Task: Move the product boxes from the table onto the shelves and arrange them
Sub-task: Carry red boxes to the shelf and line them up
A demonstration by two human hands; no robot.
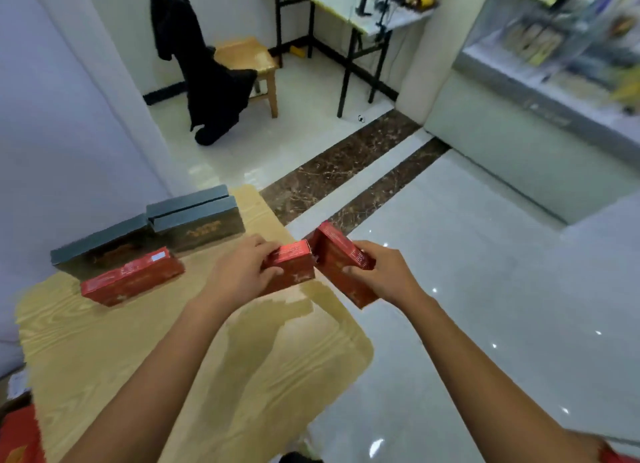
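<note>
My left hand (242, 272) grips a red product box (294, 266) at the right edge of the light wooden table (145, 351). My right hand (382, 275) holds a second red box (337, 254), tilted and lifted just off the table's edge, over the floor. A third red box (131, 277) lies flat on the table to the left. Behind it, near the wall, lie three dark grey-green boxes (197, 216). The shelves (554, 46) with blurred goods stand at the upper right, across the floor.
Glossy white floor tiles with dark marble strips (346, 171) lie between table and shelves. A wooden stool (249, 60) draped with a black garment (204, 74) and a folding table (346, 8) stand in the back room. A white wall runs along the left.
</note>
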